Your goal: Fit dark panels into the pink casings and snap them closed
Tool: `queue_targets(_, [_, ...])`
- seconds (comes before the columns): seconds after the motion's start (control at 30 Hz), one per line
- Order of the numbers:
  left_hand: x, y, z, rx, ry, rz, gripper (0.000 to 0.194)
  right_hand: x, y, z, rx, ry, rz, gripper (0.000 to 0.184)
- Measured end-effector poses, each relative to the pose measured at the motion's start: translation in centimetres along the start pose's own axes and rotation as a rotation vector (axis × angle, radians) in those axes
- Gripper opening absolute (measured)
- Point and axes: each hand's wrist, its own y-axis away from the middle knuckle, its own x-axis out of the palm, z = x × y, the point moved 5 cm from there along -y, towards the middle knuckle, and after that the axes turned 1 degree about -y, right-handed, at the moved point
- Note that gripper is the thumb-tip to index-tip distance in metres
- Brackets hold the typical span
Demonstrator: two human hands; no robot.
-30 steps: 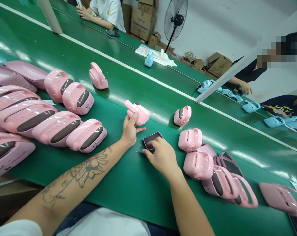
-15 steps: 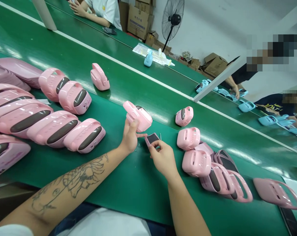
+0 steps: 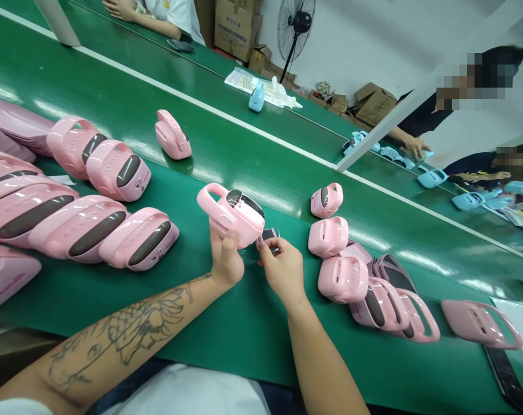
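Observation:
My left hand (image 3: 227, 262) is closed round a pink plastic housing (image 3: 243, 220) with a loop handle and a dark glossy window, held tilted above the green table. Close to its lower right corner, my right hand (image 3: 285, 274) pinches a small dark panel (image 3: 268, 234) with a pinkish edge. The housing and my fingers hide part of this panel, and I cannot tell whether the two touch. A thin pale tip sticks up by my right fingers. Right of that hand stand more pink housings (image 3: 342, 279), some on their sides.
Rows of pink housings (image 3: 97, 227) and stacked mauve panels (image 3: 19, 118) fill the left side. One pink housing (image 3: 172, 135) stands farther back. At right lies a dark phone-like slab (image 3: 505, 374). Across the divider, other people handle light blue housings (image 3: 432, 177).
My left hand has turned the pink housing, so its dark window shows more and its handle points left. The housing now covers more of the small panel. The whole view has shifted slightly.

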Motion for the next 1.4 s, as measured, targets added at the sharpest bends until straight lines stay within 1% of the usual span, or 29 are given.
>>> queue_targets(0.1, [-0.1, 0.0, 0.0, 0.019, -0.023, -0.010, 0.065, -0.4, 0.0, 0.4, -0.035, 0.029, -0.030, 0.025])
queue_targets(0.17, [-0.2, -0.4, 0.0, 0.005, -0.032, -0.019, 0.061, -0.8, 0.1, 0.9, -0.077, 0.064, -0.075, 0.024])
queue_targets(0.23, [-0.2, -1.0, -0.1, 0.008, -0.011, -0.034, 0.063, -1.2, 0.6, 1.4, -0.145, 0.111, -0.135, 0.023])
queue_targets(0.3, [-0.2, -1.9, -0.2, -0.021, 0.046, -0.029, 0.067, -1.2, 1.3, 2.0, -0.244, 0.167, -0.176, 0.021])
queue_targets(0.37, [0.1, -2.7, -0.2, -0.101, 0.125, -0.003, 0.070, -0.6, 2.1, 2.7, -0.361, 0.222, -0.166, 0.019])
queue_targets(0.5, [0.6, -3.8, -0.4, -0.276, 0.280, 0.018, 0.070, 1.7, 3.2, 3.9, -0.550, 0.258, -0.074, 0.021])
queue_targets(0.57, [0.8, -3.8, -0.3, -0.394, 0.332, 0.004, 0.074, 2.7, 3.3, 4.2, -0.610, 0.214, -0.034, 0.024])
queue_targets(0.63, [0.7, -3.8, -0.2, -0.499, 0.358, -0.025, 0.080, 3.3, 3.3, 4.3, -0.654, 0.127, 0.006, 0.022])
queue_targets(0.7, [0.5, -4.0, -0.2, -0.548, 0.364, -0.062, 0.080, 3.4, 3.1, 4.0, -0.667, 0.001, 0.019, 0.019])
queue_targets(0.73, [0.4, -4.2, -0.3, -0.558, 0.364, -0.066, 0.078, 3.0, 2.8, 3.6, -0.648, -0.072, -0.004, 0.022])
queue_targets(0.8, [0.2, -4.8, -0.6, -0.549, 0.376, -0.034, 0.073, 1.8, 1.8, 2.3, -0.545, -0.228, -0.101, 0.035])
queue_targets(0.87, [0.1, -5.5, -1.1, -0.519, 0.399, 0.036, 0.072, 0.6, 0.2, 0.6, -0.375, -0.379, -0.186, 0.045])
queue_targets(0.9, [0.2, -5.7, -1.4, -0.509, 0.404, 0.076, 0.074, 0.2, -0.6, -0.2, -0.282, -0.449, -0.185, 0.048])
queue_targets(0.93, [0.3, -5.8, -1.6, -0.510, 0.400, 0.116, 0.076, 0.2, -1.4, -0.7, -0.193, -0.513, -0.145, 0.050])
queue_targets(1.0, [0.7, -5.5, -2.0, -0.542, 0.365, 0.195, 0.083, 1.0, -2.4, -1.1, -0.041, -0.623, 0.012, 0.056])
queue_targets(1.07, [1.2, -4.9, -2.2, -0.566, 0.321, 0.248, 0.089, 2.2, -2.4, -0.6, 0.057, -0.707, 0.173, 0.061])
queue_targets(1.13, [1.6, -4.3, -2.4, -0.533, 0.287, 0.266, 0.090, 3.2, -1.7, 0.3, 0.139, -0.821, 0.296, 0.063])
queue_targets(1.23, [1.6, -4.1, -2.6, -0.386, 0.238, 0.244, 0.079, 4.1, -0.3, 1.5, 0.307, -1.131, 0.483, 0.068])
queue_targets(1.3, [1.2, -4.3, -2.8, -0.259, 0.210, 0.186, 0.068, 4.1, 0.5, 2.0, 0.404, -1.294, 0.629, 0.070])
queue_targets(1.33, [1.0, -4.5, -2.9, -0.202, 0.199, 0.163, 0.064, 4.1, 0.8, 2.1, 0.423, -1.327, 0.685, 0.070])
queue_targets(1.4, [0.7, -4.9, -3.0, -0.112, 0.181, 0.163, 0.056, 3.9, 1.3, 2.0, 0.429, -1.337, 0.768, 0.067])
